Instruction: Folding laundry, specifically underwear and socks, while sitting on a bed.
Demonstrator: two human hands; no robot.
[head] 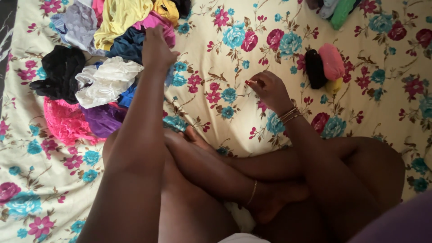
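The left hand is reaching into the heap of clothes lying on the flowered bedsheet, its fingers closing on a dark blue garment beside the white lacy piece. The right hand is hovering over the sheet, fingers curled and gripping nothing. 2 rolled bundles, black and pink, are lying well apart to the right.
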